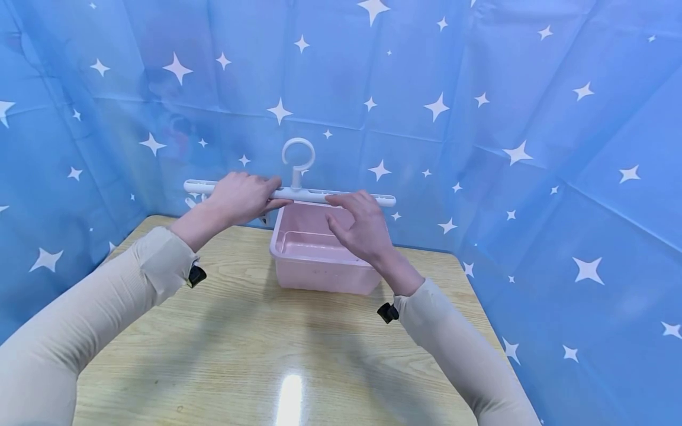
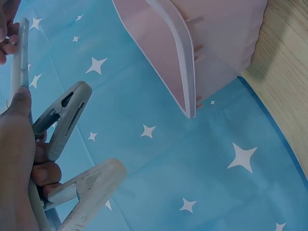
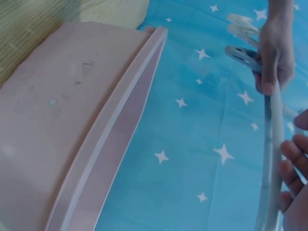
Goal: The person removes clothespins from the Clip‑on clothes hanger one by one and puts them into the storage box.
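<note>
A white clip hanger (image 1: 306, 194) with a round hook (image 1: 312, 155) is held level above the far side of the table, over the back of a pink plastic bin (image 1: 325, 278). My left hand (image 1: 240, 198) grips its bar left of the hook, fingers curled round it. In the left wrist view, a grey clip (image 2: 79, 98) and a whitish clip (image 2: 103, 180) hang from the bar beside those fingers. My right hand (image 1: 359, 228) is at the bar's right half, fingers loosely bent against it, thumb apart. Whether its fingertips press the bar is unclear.
The bin stands on a light wood table (image 1: 229, 343), near its back edge. A blue curtain (image 1: 405, 77) with white stars hangs behind and along both sides. Each wrist carries a small black device, one near the left cuff (image 1: 165, 260).
</note>
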`<state>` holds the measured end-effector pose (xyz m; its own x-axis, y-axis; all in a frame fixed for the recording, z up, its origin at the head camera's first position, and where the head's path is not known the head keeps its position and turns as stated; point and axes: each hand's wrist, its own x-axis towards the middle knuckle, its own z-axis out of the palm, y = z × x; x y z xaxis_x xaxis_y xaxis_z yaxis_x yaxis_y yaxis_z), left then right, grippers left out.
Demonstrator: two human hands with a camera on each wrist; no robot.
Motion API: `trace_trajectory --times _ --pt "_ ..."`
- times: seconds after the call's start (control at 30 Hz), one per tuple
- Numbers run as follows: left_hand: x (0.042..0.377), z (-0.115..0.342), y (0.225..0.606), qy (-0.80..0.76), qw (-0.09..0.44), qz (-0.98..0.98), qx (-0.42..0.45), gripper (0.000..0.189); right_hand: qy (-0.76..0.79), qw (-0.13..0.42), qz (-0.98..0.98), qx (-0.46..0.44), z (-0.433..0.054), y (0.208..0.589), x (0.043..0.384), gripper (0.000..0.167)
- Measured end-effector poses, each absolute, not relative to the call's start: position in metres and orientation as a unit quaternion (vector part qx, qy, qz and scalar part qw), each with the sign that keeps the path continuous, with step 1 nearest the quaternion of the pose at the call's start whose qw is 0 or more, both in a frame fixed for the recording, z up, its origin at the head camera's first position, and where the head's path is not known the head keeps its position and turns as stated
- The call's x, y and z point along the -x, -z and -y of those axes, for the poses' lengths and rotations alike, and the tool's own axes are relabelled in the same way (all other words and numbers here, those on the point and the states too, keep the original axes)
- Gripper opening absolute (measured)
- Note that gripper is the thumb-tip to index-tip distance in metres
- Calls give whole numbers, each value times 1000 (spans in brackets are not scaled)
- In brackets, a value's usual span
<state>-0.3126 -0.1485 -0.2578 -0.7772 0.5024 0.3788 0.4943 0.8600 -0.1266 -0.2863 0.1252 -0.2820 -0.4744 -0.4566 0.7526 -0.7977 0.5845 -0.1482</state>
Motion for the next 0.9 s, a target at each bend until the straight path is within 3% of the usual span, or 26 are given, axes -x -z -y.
trace_trajectory --times 0.6,0.9 --pt "311 146 260 -21 221 935 275 43 -231 362 831 -354 -123 273 291 29" --pt "309 143 261 -17 223 933 282 41 -183 288 892 -298 -121 268 292 39"
